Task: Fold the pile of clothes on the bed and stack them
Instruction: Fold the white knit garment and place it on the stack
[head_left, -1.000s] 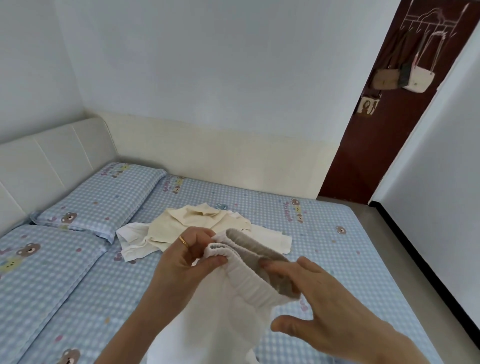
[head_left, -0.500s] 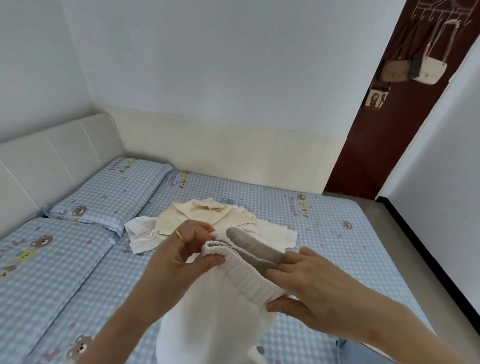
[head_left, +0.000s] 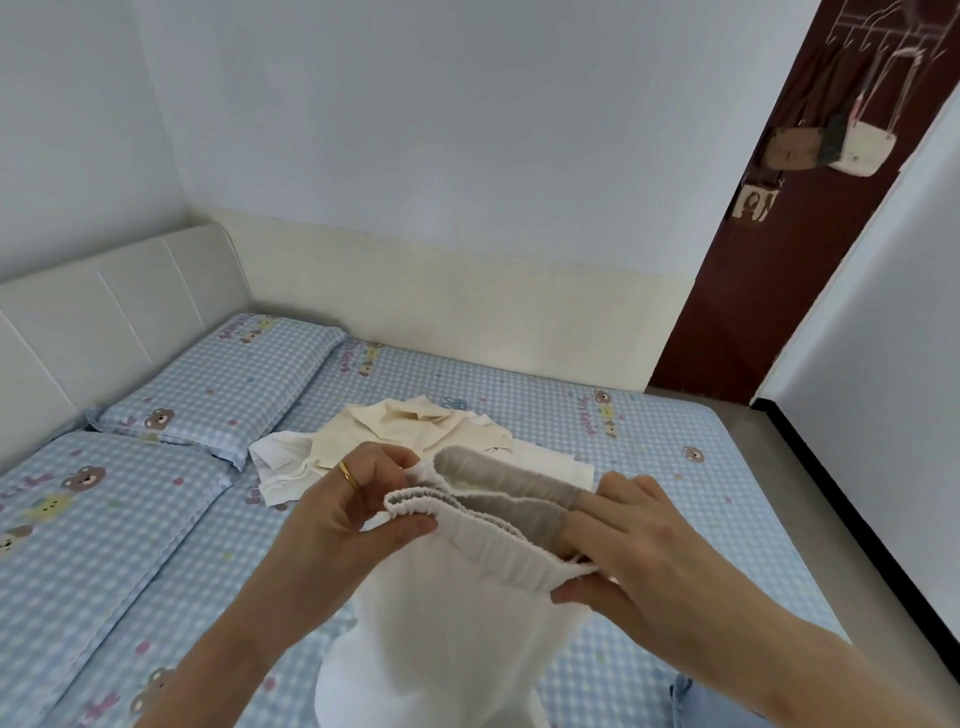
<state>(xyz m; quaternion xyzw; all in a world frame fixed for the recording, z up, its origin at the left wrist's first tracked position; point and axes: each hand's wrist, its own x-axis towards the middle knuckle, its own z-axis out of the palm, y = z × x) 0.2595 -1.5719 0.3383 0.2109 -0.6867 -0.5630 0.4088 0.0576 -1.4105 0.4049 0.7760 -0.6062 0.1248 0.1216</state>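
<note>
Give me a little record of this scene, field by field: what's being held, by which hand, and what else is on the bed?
held item: white garment, hanging from its elastic waistband
left hand: pinches the waistband's left end; gold ring on one finger
right hand: grips the waistband's right end, fingers inside the opening
pile: cream and white clothes, unfolded, lying on the bed beyond the hands
pillows: two, at left, same blue check as the sheet
door: dark, with bags hanging on it
</note>
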